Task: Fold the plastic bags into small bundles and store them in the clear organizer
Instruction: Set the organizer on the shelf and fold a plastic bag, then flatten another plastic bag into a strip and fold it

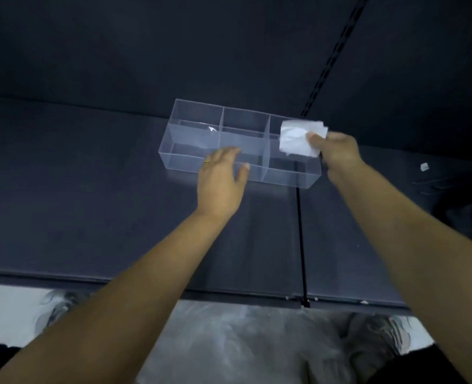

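Bag bundle (pixel 295 139) pinched by right hand (pixel 337 152) | left hand (pixel 220 177) spread, touching organizer (pixel 179 145)

A dark matte surface (pixel 90 203) fills the middle of the view, its front edge (pixel 146 285) running across the lower part. A thin black seam (pixel 301 245) splits it from back to front and ends at a small bracket (pixel 307 303) on the edge. Behind it rises a dark back panel (pixel 174 51), with a slotted metal rail (pixel 337 51) running up it at a slant. A small white scrap (pixel 424 167) lies on the surface far to the right. Near it, at the right border, sit dark shapes (pixel 462 214), too dim to tell apart. Below the front edge, at lower left, pale floor (pixel 5 309) shows.
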